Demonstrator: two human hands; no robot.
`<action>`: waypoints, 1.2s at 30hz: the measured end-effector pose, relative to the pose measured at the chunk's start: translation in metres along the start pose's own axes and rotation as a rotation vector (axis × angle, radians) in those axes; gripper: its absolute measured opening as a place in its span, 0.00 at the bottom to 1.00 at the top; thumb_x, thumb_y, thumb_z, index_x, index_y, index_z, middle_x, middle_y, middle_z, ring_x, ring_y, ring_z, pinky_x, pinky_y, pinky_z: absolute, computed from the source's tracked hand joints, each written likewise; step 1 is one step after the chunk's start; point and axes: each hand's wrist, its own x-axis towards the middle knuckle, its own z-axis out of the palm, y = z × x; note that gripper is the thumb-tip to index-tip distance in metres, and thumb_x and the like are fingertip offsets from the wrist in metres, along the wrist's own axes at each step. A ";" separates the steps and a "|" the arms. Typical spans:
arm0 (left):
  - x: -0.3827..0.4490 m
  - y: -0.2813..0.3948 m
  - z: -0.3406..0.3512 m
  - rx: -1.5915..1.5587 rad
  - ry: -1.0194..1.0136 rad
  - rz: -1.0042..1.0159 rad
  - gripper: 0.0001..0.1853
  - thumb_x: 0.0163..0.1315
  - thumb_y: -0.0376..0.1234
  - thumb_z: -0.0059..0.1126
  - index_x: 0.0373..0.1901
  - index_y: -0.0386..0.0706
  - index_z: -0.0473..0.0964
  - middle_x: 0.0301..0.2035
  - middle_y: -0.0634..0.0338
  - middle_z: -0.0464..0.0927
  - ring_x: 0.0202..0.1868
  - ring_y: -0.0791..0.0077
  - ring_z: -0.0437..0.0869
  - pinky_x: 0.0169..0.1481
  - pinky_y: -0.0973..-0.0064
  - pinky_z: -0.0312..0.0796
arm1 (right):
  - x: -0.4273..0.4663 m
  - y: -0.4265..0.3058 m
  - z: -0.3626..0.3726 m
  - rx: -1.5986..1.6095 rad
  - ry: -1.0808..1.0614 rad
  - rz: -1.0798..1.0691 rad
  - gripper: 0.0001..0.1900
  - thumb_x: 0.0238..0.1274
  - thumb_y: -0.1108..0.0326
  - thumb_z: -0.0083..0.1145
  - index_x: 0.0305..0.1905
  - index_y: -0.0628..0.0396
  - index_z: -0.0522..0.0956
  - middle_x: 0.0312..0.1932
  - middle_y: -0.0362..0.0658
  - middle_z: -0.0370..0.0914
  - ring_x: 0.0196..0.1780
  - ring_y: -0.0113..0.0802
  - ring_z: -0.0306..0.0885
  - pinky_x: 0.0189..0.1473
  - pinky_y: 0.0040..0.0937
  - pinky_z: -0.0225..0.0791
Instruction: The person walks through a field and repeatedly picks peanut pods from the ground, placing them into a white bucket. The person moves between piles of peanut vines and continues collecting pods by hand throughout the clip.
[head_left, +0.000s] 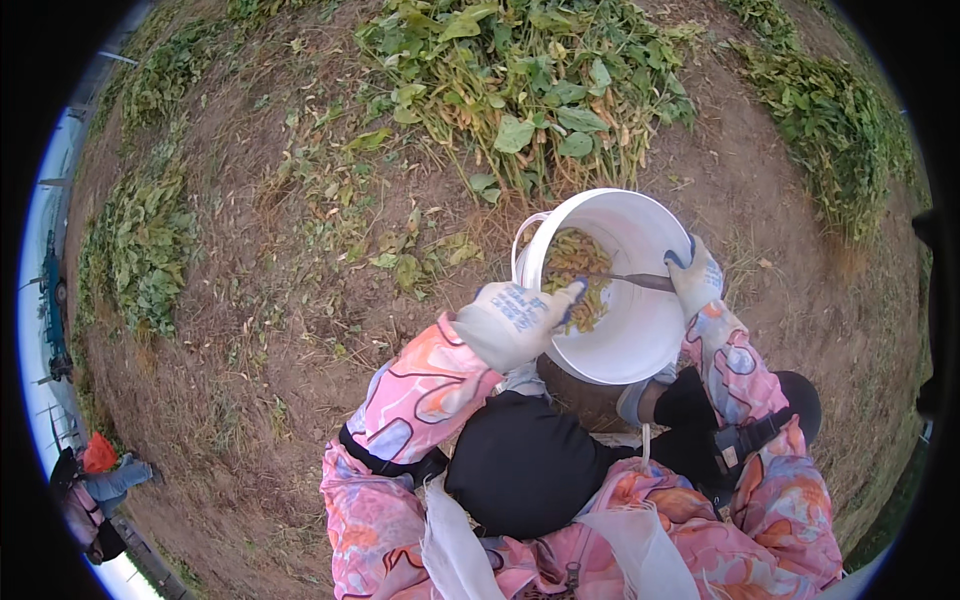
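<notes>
A white plastic bucket (637, 337) is tilted before me with its mouth facing up toward me. Bean pods (581, 251), green and yellowish, lie inside it. My right hand (696, 279), in a white work glove with blue grip areas, holds the bucket's right rim. A narrow dark tool (649, 281) runs from beside that hand across the mouth; its kind is unclear. At the left rim is my left hand (517, 315), gloved alike, one finger extended inside over the pods. Its other fingers are mostly hidden, so its grip is unclear.
Just beyond the bucket lies a heap of cut bean plants (525, 97) with pods. More plant heaps lie at right (832, 127) and left (142, 247). Leaf litter (405, 255) covers the soil. A person (97, 495) is at the far lower left.
</notes>
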 end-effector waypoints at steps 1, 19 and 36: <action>-0.008 -0.007 0.000 -0.080 0.090 -0.051 0.21 0.64 0.34 0.49 0.60 0.46 0.67 0.31 0.51 0.82 0.31 0.58 0.84 0.35 0.65 0.75 | 0.000 -0.002 0.000 0.002 0.000 0.007 0.28 0.48 0.57 0.64 0.56 0.51 0.72 0.47 0.54 0.78 0.50 0.52 0.77 0.51 0.45 0.70; -0.154 -0.170 0.149 -0.051 0.348 -1.138 0.17 0.57 0.42 0.58 0.48 0.51 0.76 0.42 0.52 0.81 0.46 0.56 0.82 0.50 0.61 0.73 | 0.009 0.022 0.002 0.042 -0.017 -0.014 0.28 0.50 0.62 0.63 0.58 0.55 0.70 0.49 0.55 0.77 0.52 0.53 0.76 0.52 0.43 0.68; -0.067 -0.246 0.121 -0.191 0.252 -1.470 0.25 0.56 0.48 0.60 0.52 0.46 0.72 0.46 0.52 0.80 0.49 0.58 0.82 0.52 0.63 0.74 | 0.004 0.020 -0.005 0.007 -0.009 0.003 0.28 0.51 0.67 0.61 0.60 0.59 0.70 0.49 0.57 0.77 0.53 0.52 0.77 0.52 0.40 0.68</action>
